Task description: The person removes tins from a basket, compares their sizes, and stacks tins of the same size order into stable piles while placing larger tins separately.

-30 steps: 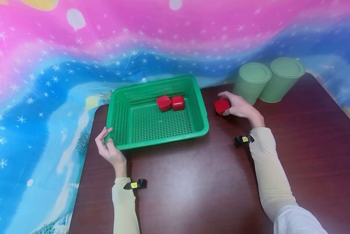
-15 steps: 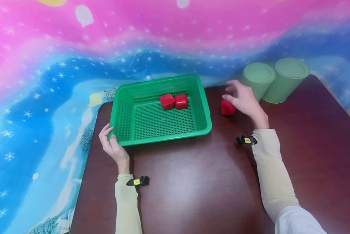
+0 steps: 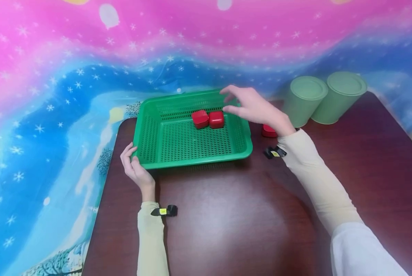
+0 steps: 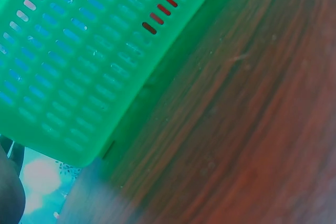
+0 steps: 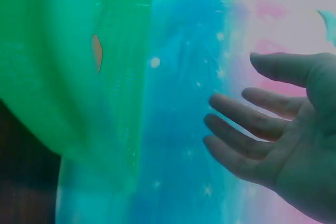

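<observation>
My left hand [image 3: 137, 170] holds the near left corner of a green plastic basket [image 3: 195, 163], thumb at the front rim and fingers along the outer side. Two small red boxes with rounded corners, a left one [image 3: 200, 119] and a right one [image 3: 216, 119], sit side by side inside towards the back. My right hand [image 3: 253, 105] hovers above the basket's right rim, fingers spread and holding nothing; the right wrist view shows the bare palm [image 5: 294, 166]. On the table right of the basket lies another red box [image 3: 269, 131], partly hidden behind my right wrist.
Two pale green lidded canisters, a nearer one [image 3: 304, 100] and a farther one [image 3: 340, 96], stand close together at the back right. The brown wooden table [image 3: 219, 214] ends at a patterned pink and blue cloth backdrop [image 3: 192, 50].
My right hand has let go of the red box on the table, lifted, and moved left over the basket's right side. My left hand stays at the basket's corner.
</observation>
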`<state>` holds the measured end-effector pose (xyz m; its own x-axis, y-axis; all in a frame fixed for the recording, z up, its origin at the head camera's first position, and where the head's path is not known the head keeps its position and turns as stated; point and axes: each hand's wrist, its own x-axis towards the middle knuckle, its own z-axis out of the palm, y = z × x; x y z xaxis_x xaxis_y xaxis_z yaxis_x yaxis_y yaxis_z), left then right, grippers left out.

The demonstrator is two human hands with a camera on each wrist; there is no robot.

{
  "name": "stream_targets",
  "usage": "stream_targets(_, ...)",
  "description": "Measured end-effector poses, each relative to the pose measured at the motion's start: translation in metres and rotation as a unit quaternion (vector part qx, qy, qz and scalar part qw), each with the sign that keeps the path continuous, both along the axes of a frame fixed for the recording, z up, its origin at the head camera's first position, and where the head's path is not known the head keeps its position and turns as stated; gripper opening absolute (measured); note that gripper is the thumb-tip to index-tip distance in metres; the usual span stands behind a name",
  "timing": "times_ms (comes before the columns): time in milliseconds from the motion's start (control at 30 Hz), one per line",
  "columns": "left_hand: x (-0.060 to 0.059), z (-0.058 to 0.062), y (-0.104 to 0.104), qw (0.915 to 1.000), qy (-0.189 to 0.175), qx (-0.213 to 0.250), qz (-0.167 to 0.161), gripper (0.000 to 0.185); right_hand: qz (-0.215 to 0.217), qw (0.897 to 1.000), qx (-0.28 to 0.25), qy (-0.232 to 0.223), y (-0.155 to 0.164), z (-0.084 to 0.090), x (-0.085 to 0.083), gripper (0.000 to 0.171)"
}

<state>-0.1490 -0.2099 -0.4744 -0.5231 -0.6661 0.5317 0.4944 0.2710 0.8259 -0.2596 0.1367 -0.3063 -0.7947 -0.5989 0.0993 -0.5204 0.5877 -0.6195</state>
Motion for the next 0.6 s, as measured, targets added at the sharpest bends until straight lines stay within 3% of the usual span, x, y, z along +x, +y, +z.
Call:
stream_targets(133,0.006,0.013,0.008,0.9999,0.003,0.009,-0.008,0.034,0.042,0.998,0.05,-0.025,-0.03,0.002,-0.021,0.057)
stream_targets(300,0.014,0.028,0.024,0.9999,0.003,0.007,-0.014,0.033,0.059,0.992,0.085,-0.069,-0.057,-0.012,-0.044,0.063)
stream_targets(600,0.007,0.024,0.032,0.9997,0.011,-0.008,-0.021,0.034,0.045,0.981,0.169,-0.089,-0.076,-0.048,-0.053,0.086)
